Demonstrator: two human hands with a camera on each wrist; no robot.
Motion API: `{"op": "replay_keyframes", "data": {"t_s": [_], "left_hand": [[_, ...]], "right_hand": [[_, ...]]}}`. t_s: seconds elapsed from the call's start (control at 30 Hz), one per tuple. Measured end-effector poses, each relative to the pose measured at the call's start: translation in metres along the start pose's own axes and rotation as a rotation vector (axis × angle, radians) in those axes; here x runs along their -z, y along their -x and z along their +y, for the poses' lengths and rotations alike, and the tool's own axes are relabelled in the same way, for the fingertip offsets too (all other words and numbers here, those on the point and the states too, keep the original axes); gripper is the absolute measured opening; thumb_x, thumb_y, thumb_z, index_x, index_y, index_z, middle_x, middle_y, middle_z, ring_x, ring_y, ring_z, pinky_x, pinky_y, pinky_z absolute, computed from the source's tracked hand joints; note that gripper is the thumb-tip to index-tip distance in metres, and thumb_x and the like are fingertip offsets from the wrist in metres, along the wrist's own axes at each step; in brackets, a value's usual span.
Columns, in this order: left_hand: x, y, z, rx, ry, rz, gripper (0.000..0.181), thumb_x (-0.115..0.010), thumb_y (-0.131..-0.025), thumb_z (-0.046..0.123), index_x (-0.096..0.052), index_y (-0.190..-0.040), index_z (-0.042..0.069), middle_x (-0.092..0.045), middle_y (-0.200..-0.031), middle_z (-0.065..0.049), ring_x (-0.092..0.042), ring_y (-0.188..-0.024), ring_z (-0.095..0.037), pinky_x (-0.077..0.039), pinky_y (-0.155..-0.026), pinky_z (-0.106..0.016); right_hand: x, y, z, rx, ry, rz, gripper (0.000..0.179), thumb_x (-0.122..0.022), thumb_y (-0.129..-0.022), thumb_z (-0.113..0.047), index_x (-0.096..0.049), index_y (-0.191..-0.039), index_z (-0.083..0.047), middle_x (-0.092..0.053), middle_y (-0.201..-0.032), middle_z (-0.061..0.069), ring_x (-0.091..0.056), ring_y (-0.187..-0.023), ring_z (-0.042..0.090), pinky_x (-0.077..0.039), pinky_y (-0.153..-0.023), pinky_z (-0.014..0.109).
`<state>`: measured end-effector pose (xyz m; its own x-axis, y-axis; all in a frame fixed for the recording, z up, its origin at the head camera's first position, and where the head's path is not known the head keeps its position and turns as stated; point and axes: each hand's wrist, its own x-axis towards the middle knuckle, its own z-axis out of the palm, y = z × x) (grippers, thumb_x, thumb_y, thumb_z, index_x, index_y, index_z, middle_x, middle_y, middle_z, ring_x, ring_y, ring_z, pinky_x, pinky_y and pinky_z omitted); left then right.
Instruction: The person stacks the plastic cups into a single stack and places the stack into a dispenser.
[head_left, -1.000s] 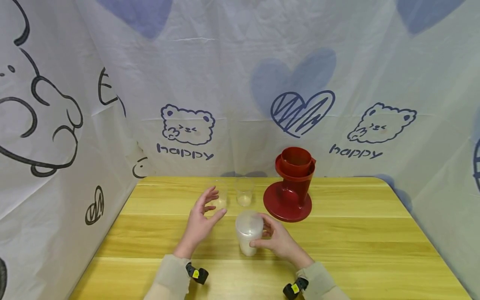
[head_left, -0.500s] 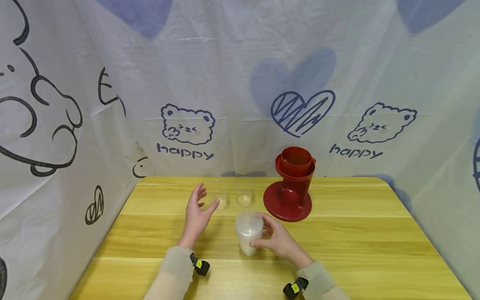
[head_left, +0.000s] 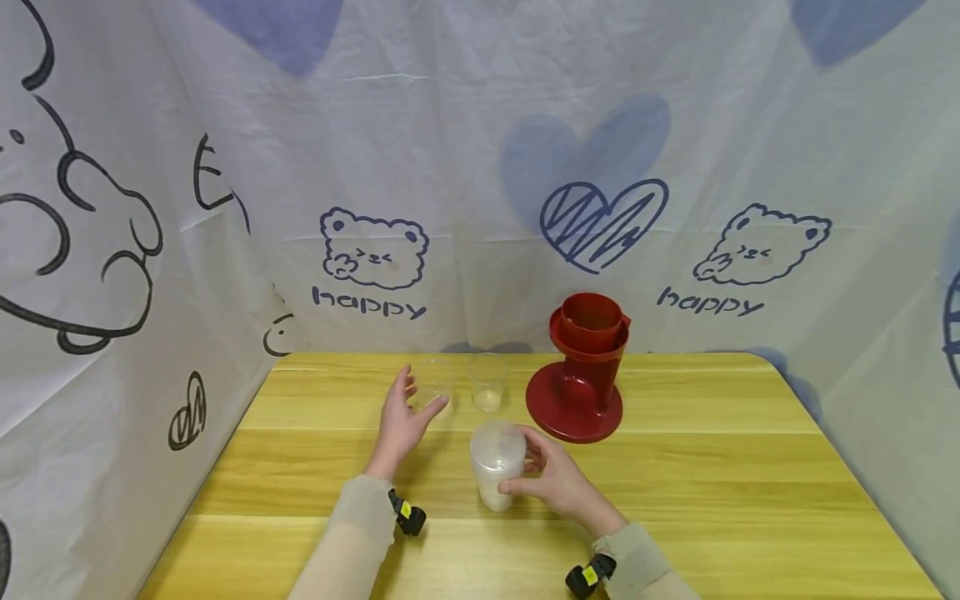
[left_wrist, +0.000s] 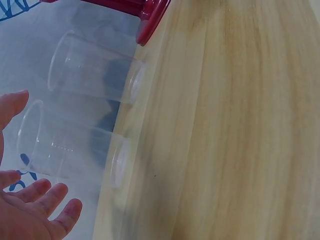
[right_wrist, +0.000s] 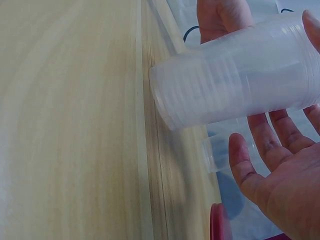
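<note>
In the head view, my left hand (head_left: 402,425) is open with thumb and fingers spread beside a clear plastic cup (head_left: 436,383). The left wrist view shows that cup (left_wrist: 70,145) upright between the spread thumb and fingers (left_wrist: 42,200). Just right of it stands another clear cup (head_left: 488,387). Nearer to me, at the middle of the table, my right hand (head_left: 561,479) holds a stack of nested clear plastic cups (head_left: 497,458) from the right side, thumb in front, fingers behind. The stack (right_wrist: 225,75) looks cloudy from its several layers.
A red stand with a wide round base (head_left: 573,408) and a red cup-shaped top (head_left: 592,321) is at the back right of the wooden table (head_left: 712,483). A patterned white curtain (head_left: 480,167) hangs right behind the table's far edge.
My left hand has moved forward, drawing left at first and then back toward the left clear cup. The right hand and the cup stack have stayed put.
</note>
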<state>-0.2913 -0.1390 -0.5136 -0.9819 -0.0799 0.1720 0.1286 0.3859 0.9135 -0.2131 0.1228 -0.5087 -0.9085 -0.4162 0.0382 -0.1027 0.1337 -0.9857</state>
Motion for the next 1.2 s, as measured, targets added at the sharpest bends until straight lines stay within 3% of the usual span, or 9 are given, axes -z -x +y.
{"op": "replay_keyframes", "data": {"t_s": [0.57,0.8,1.2], "left_hand": [[-0.0044,-0.0059,-0.0007,0.055,-0.006,-0.009,0.086,-0.075,-0.087,0.035,-0.029,-0.152,0.004,-0.04,-0.147,-0.022,-0.042,-0.132,-0.038,-0.04,-0.106,-0.052],[-0.0042,-0.006,-0.0003,0.061,0.009,-0.016,0.075,-0.073,-0.09,0.031,-0.033,-0.149,0.005,-0.041,-0.144,-0.022,-0.044,-0.13,-0.038,-0.04,-0.105,-0.053],[-0.005,-0.0065,0.001,0.073,0.005,-0.021,0.075,-0.073,-0.091,0.028,-0.033,-0.149,0.004,-0.042,-0.143,-0.025,-0.045,-0.128,-0.04,-0.042,-0.104,-0.052]], "right_hand": [[-0.0001,0.0005,-0.0024,-0.007,-0.005,-0.002,0.076,-0.084,-0.079,-0.022,-0.045,-0.143,-0.008,-0.054,-0.136,0.01,-0.054,-0.121,0.03,-0.045,-0.102,0.047],[-0.0003,0.0009,-0.0032,-0.015,-0.012,-0.004,0.077,-0.085,-0.079,-0.022,-0.044,-0.143,-0.007,-0.053,-0.136,0.011,-0.053,-0.122,0.031,-0.044,-0.103,0.048],[0.0,0.0003,-0.0013,-0.023,-0.013,-0.002,0.076,-0.084,-0.079,-0.023,-0.045,-0.143,-0.007,-0.053,-0.137,0.011,-0.053,-0.122,0.031,-0.044,-0.103,0.048]]}}
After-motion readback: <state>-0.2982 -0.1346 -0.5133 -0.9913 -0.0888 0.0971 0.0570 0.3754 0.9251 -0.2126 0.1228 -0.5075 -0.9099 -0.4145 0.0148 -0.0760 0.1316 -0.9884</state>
